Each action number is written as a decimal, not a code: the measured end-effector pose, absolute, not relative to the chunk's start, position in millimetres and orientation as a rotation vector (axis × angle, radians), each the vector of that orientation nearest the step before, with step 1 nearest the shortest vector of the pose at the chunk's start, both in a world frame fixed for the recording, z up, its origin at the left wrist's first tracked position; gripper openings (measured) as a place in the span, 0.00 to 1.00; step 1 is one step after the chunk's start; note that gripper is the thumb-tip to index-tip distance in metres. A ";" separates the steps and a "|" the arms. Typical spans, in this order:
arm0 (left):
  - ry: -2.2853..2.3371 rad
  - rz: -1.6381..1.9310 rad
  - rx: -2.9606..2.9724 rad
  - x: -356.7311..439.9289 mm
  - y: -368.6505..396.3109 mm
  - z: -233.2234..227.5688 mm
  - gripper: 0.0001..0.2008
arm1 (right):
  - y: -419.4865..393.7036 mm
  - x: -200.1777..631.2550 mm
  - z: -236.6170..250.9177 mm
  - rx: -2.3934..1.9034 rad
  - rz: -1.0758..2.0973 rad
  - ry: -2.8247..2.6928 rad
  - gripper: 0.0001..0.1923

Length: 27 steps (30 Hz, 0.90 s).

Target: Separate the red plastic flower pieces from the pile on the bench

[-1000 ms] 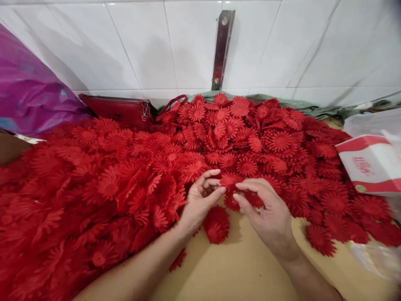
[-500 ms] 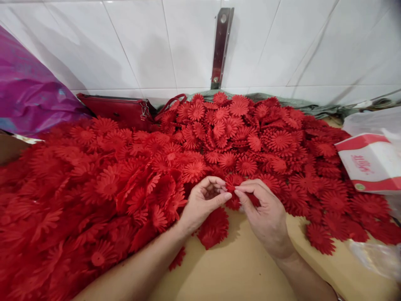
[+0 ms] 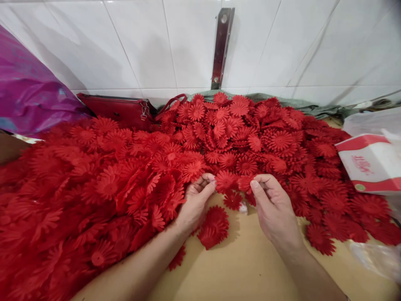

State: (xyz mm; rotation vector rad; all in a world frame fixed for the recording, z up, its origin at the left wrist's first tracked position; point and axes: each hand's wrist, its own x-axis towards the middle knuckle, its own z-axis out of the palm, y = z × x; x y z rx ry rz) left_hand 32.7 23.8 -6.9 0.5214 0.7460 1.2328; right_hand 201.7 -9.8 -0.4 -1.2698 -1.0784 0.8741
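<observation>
Between thumb and fingers, my left hand [image 3: 197, 200] pinches the edge of a red artificial flower layer [image 3: 226, 181] with many narrow petals. My right hand [image 3: 275, 205] grips a second red flower layer [image 3: 245, 183] in the same way, its thumb on the near side. The two pieces are held side by side, close together at table height. Just below them lie a smaller red flower piece [image 3: 233, 200] and a small whitish bit [image 3: 243, 208]. Nearer my left wrist, a stack of red flower layers [image 3: 213, 228] rests on the tan tabletop [image 3: 232, 271].
Heaps of red flower layers [image 3: 94, 196] cover the left and back of the table. Behind them are a red purse [image 3: 115, 109] and a purple plastic bag [image 3: 34, 88]. A white and red box [image 3: 369, 162] stands at right. A metal bracket [image 3: 222, 48] is on the tiled wall.
My hands have moved apart, left hand to the left and right hand to the right. The red pieces that were bunched together between my fingers now show as two separate flower layers.
</observation>
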 end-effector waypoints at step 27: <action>0.674 1.253 0.504 33.4 25.3 -4.1 0.17 | -27.9 225.3 33.0 -1.646 0.527 -2.122 0.06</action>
